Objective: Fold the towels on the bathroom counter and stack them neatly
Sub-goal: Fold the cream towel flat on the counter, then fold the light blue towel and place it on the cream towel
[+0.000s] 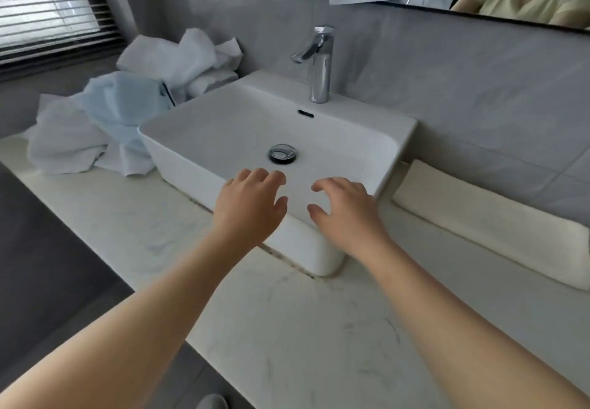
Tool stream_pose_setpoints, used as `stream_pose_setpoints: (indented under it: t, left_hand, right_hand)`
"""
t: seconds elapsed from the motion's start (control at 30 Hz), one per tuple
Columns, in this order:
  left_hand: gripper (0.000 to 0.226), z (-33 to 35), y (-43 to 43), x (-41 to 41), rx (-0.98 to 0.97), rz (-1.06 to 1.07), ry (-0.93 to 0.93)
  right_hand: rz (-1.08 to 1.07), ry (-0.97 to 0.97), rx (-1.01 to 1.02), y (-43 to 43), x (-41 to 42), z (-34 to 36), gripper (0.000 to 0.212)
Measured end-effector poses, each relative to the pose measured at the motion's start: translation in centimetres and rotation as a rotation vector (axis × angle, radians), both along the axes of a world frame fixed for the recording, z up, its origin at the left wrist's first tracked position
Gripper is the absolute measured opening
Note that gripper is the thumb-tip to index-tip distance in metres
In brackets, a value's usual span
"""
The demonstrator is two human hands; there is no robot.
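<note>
Your left hand (252, 197) and right hand (344, 213) hover side by side over the near rim of the sink (351, 127), fingers loosely spread and holding nothing. The crumpled towels (105, 121), white and pale blue, lie heaped at the far left end of the counter (287, 328), against the sink. One folded cream towel (488, 220) lies along the counter's back edge, right of the sink.

A crumpled pale-blue towel (118, 105) lies heaped among rumpled white towels (64, 143) left of the white basin (383, 116) — a folded cream towel (488, 223) lies flat right of it.
</note>
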State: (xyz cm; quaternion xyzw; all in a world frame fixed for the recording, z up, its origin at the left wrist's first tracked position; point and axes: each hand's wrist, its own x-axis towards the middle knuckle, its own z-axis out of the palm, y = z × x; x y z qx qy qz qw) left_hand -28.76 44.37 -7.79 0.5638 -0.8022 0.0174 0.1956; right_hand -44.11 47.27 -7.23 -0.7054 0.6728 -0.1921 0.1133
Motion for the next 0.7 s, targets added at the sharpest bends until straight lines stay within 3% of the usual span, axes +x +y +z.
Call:
stream_pose_setpoints:
  t: [0.23, 0.7]
  left_hand:
    - [0.032, -0.6, -1.3, 10.9, 0.015, 0.149, 0.064]
    - [0.034, -2.1, -8.8, 28.3, 0.109, 0.269, -0.009]
  right_hand:
    - [0.144, 0.01, 0.005, -3.5, 10.1, -0.6, 0.036]
    - [0.293, -0.001, 0.025, -13.0, 28.2, -2.2, 0.035]
